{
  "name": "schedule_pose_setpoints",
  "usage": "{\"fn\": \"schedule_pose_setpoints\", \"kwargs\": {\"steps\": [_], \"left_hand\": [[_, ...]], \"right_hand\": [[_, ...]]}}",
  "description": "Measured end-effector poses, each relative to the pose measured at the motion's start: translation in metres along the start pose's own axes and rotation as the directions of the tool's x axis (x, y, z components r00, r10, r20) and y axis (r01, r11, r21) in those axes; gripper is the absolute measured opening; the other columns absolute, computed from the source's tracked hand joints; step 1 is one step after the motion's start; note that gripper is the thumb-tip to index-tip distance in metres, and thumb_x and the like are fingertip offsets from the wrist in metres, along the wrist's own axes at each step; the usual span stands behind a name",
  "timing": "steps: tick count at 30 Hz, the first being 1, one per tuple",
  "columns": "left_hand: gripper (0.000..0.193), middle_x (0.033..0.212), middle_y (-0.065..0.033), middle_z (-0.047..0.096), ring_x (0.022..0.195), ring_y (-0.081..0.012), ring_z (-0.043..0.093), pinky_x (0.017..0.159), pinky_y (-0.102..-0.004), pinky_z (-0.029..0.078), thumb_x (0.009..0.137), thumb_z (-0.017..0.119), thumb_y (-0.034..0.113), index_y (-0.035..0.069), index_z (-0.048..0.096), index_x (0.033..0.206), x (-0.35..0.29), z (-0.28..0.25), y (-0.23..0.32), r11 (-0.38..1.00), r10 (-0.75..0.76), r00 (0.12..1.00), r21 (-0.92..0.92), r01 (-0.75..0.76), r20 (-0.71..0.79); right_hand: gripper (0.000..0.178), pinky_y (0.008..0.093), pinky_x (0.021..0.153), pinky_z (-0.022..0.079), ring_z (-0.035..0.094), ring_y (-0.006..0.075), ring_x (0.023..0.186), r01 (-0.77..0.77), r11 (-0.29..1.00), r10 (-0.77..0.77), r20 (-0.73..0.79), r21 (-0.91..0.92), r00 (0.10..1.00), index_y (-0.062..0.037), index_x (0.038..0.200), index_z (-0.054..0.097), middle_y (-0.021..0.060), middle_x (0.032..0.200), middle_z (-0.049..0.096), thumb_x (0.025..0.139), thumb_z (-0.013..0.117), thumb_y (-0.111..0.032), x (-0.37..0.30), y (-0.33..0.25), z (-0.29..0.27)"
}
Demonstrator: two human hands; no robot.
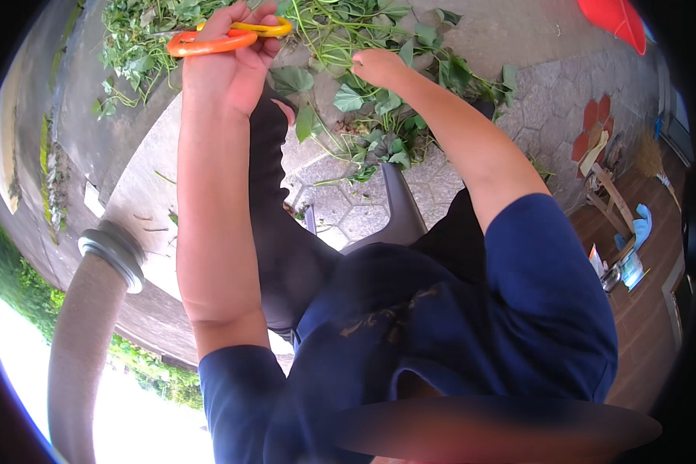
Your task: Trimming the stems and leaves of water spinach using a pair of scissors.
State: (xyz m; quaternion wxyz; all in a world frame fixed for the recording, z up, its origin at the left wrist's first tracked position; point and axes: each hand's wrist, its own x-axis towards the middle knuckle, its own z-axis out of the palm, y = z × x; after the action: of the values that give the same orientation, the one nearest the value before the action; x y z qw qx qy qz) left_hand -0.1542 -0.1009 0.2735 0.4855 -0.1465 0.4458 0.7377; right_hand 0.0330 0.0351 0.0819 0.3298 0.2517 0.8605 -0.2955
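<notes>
My left hand [236, 66] is closed on a pair of scissors with orange and yellow handle loops [216, 42]. Its fingers pass through the loops, and little of the blades shows. To the right, my right hand [380, 68] is closed at the end of a bunch of thin green vine stems [329, 48]. Heart-shaped leaves [348, 98] hang from the vines below and between my hands. A larger heap of leafy vines [135, 58] lies on the ground beyond my left hand. The fingertips of my right hand are partly hidden.
A grey plastic chair [400, 205] shows between my legs, over hexagonal paving [348, 213]. A round column [85, 348] rises at the left. At the right are a wooden stool [612, 197], a light blue cloth [642, 224], a straw broom [657, 166] and a red object [615, 22].
</notes>
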Motion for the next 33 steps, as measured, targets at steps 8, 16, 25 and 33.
{"fn": "schedule_pose_setpoints", "kwargs": {"steps": [8,16,25,33], "left_hand": [[0.018,0.099,-0.0177,0.060,0.078,-0.0199,0.059,0.066,-0.0318,0.045,0.083,0.058,0.011,-0.002,0.051,0.092,0.003,0.006,-0.006,0.995,0.016,1.000,0.096,-0.017,0.007],[0.029,0.095,-0.0157,0.063,0.076,-0.0127,0.059,0.067,-0.0282,0.045,0.086,0.056,0.029,0.002,0.054,0.096,-0.034,0.051,-0.025,0.959,0.051,0.956,0.253,-0.128,0.290],[0.030,0.100,-0.0171,0.061,0.079,-0.0144,0.058,0.073,-0.0298,0.048,0.082,0.059,0.021,0.004,0.051,0.106,-0.050,0.096,-0.045,0.945,0.067,0.740,0.196,-0.263,0.669],[0.034,0.103,-0.0162,0.059,0.086,-0.0190,0.058,0.078,-0.0321,0.048,0.081,0.059,0.017,0.005,0.048,0.111,-0.046,0.123,-0.068,0.970,0.041,0.685,0.136,-0.202,0.727]], "right_hand": [[0.033,0.0314,0.070,0.045,0.060,0.0199,0.079,0.203,0.941,-0.171,-0.136,0.272,0.976,-0.0074,0.101,0.064,0.0086,0.084,0.064,0.083,0.056,-0.034,-0.112,-0.020,-0.105],[0.020,0.0244,0.063,0.042,0.054,0.0110,0.070,0.407,0.631,-0.241,-0.331,0.661,0.912,0.0005,0.095,0.065,0.0040,0.077,0.061,0.083,0.062,-0.015,-0.238,-0.025,-0.156],[0.018,0.0293,0.073,0.042,0.055,0.0181,0.077,0.601,0.667,-0.444,-0.412,0.440,0.795,-0.0013,0.093,0.063,0.0071,0.080,0.058,0.079,0.063,-0.012,-0.244,0.006,-0.153],[0.022,0.0227,0.060,0.042,0.052,0.0108,0.077,0.696,0.338,0.030,-0.747,0.633,0.665,-0.0018,0.092,0.061,0.0056,0.086,0.055,0.078,0.063,-0.019,-0.237,0.018,-0.154]]}}
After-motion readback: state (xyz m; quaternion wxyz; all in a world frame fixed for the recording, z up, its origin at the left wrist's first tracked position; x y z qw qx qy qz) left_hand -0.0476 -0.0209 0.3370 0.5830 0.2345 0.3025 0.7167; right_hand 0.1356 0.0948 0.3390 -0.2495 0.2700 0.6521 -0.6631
